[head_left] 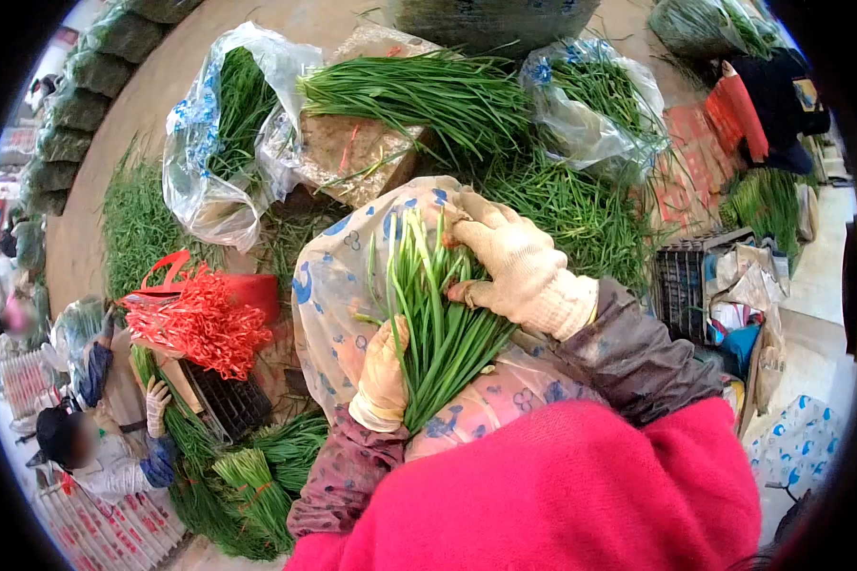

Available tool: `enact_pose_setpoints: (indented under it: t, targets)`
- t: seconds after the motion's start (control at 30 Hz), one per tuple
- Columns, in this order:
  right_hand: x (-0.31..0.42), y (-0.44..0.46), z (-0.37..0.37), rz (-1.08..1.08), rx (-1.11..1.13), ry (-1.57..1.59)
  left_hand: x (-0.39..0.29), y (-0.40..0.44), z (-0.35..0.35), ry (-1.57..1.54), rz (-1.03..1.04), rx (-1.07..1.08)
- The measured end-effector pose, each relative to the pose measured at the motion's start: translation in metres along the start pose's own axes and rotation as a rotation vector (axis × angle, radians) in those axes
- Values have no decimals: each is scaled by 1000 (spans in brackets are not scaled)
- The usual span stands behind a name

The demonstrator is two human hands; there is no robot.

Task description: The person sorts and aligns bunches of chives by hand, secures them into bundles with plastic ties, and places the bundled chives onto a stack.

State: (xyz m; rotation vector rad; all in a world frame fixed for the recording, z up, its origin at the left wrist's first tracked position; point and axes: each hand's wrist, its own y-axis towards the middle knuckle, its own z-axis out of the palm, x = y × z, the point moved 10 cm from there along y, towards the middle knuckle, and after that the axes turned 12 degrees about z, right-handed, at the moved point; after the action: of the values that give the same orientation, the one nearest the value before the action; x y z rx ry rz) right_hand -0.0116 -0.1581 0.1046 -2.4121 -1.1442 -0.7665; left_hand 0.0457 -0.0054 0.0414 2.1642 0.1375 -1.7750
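**A:** Green chives, a loose bunch (443, 333) on the lap. What are the hands up to?

**B:** Both gloved. Left hand (381, 376) is curled round the leaves from about 8 o'clock. Right hand (524, 266) comes in from 2 o'clock, fingers bent onto the stalks near the pale ends. Palm pressure, can't tell.

**A:** Heavy? Slippery?

**B:** Light, I'd guess. Leaves look bendy, probably easy to bruise and maybe slick. I'd grip near the firmer pale ends at 12 and just cradle the leafy part, or it'll likely splay.

**A:** What's underneath and around?

**B:** Patterned plastic sheet (338, 285) right under it. Going out: red tie strips (200, 319) at 9, black plastic crate (676, 290) at 3, tied chive bundles (252, 481) at 8. Bigger chive pile (419, 90) near 12 on a speckled block (352, 162), with clear plastic bags of greens at 10 (179, 190) and 1 (586, 133).
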Motion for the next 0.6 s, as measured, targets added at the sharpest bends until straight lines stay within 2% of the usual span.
enact_pose_setpoints:
  t: [0.03,0.1,0.17,0.27,0.37,0.43,0.57,0.6]
  targets:
    - [-2,1,2,8,33,-14,-20,6,-2,296,207,30]
    - [-5,4,1,37,96,-6,36,-18,23,-1005,-613,-319]
    - [-11,5,17,100,286,-104,30,-13,26,-1026,-611,-305]
    - [-3,4,11,42,273,-93,37,-17,27,-1052,-650,-318]
    - [5,4,11,-51,224,-177,50,-25,22,-878,-633,-209]
    - [12,5,11,-113,176,-259,43,-23,27,-1065,-680,-319]
    - [19,6,20,-163,185,-333,40,-23,27,-1063,-652,-249]
    - [7,9,31,-85,120,-369,36,-19,26,-879,-570,-188]
